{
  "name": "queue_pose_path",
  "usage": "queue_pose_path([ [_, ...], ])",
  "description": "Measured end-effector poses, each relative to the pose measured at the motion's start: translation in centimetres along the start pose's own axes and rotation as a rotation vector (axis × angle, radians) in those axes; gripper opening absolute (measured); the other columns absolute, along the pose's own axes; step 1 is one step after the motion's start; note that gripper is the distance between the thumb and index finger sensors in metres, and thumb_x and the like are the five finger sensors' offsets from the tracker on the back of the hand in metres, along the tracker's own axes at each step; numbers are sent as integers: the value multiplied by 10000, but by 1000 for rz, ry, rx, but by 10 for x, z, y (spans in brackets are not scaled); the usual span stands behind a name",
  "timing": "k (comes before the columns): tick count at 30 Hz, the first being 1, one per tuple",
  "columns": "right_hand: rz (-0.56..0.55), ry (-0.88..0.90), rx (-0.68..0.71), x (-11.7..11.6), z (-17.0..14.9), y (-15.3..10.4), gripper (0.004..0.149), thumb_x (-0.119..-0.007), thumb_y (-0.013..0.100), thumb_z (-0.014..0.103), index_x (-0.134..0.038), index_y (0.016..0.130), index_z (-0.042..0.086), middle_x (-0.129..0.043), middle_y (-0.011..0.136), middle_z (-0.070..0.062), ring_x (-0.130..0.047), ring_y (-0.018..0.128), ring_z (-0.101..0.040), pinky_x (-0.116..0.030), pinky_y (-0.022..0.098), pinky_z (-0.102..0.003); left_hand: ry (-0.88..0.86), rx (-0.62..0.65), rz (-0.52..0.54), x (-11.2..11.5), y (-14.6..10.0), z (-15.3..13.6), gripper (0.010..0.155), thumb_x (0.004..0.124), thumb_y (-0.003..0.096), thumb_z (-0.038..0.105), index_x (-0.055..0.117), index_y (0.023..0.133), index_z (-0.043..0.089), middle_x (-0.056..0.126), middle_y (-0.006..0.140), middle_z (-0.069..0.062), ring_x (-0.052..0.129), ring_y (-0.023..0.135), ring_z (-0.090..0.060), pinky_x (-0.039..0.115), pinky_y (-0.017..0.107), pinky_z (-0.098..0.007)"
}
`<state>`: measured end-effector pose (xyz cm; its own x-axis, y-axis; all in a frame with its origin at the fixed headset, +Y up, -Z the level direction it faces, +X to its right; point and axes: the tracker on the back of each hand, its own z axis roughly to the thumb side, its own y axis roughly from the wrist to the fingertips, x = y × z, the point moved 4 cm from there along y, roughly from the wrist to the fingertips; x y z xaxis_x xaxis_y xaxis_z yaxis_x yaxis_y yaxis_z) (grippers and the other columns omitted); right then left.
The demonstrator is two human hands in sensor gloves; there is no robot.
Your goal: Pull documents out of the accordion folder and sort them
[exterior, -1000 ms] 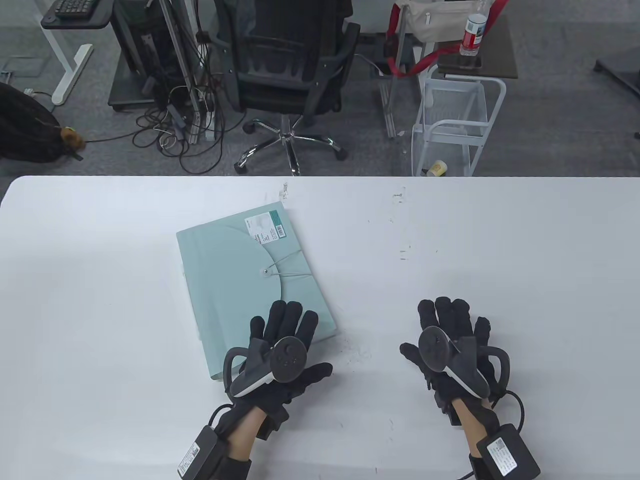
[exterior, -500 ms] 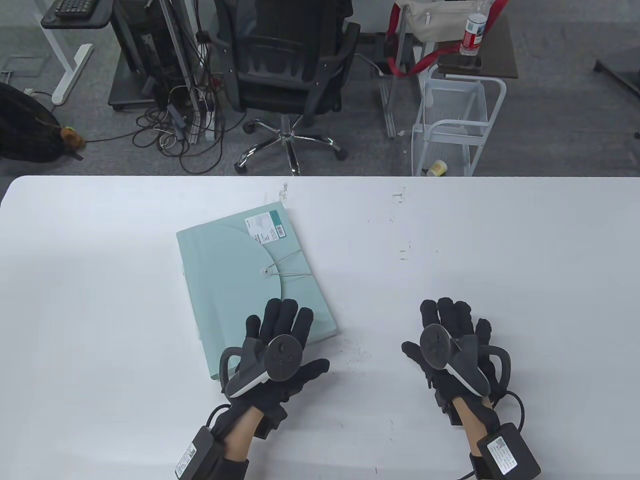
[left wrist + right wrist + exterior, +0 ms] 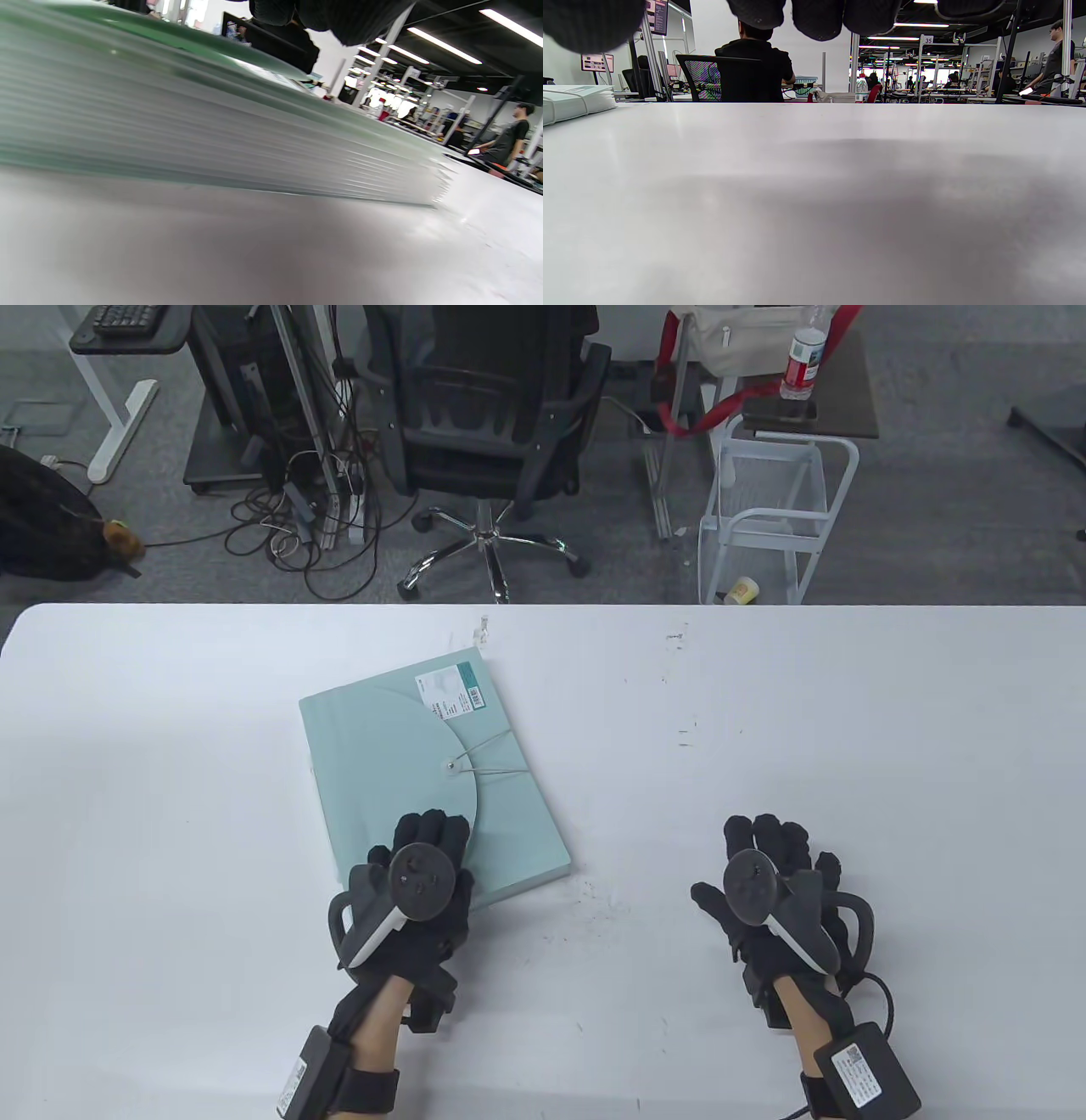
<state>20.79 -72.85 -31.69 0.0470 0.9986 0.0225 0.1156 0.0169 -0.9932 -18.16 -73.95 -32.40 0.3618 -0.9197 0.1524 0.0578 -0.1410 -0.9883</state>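
White table (image 3: pixel 764 712) up front, grey carpet floor (image 3: pixel 933 517) behind. Black office chair (image 3: pixel 484 415) opposite, cable tangle (image 3: pixel 297 526) beside it, white wire cart (image 3: pixel 768 517) to its right. Ceiling strip lights (image 3: pixel 449 55) on, open-plan workbenches beyond.

Pale mint-green accordion folder (image 3: pixel 399 763) on a white table (image 3: pixel 848 712); both gloves black.

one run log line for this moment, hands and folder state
left hand: rests on near end of accordion folder | right hand: on table, holds nothing | folder: closed, elastic cord fastened | documents: none out
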Motion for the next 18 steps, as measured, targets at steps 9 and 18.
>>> queue_pose_path([
  [9,17,4,0,-1,1,0,852,-675,350,702,-397,1053,308,-396,1089,-39,-437,1051,-374,-426,692,-699,-127,-271,-108,-2,4,-71,919,648,477,675,97,1096,278,-18,1142,-81,46,1086,-357,125,745,-604],
  [18,32,15,-10,-1,0,0,830,-679,367,680,-401,1051,301,-411,1086,-33,-448,1046,-378,-425,689,-702,-157,-379,-120,-3,4,-104,919,679,448,713,149,1108,355,106,1175,-166,104,1088,-420,132,734,-627],
])
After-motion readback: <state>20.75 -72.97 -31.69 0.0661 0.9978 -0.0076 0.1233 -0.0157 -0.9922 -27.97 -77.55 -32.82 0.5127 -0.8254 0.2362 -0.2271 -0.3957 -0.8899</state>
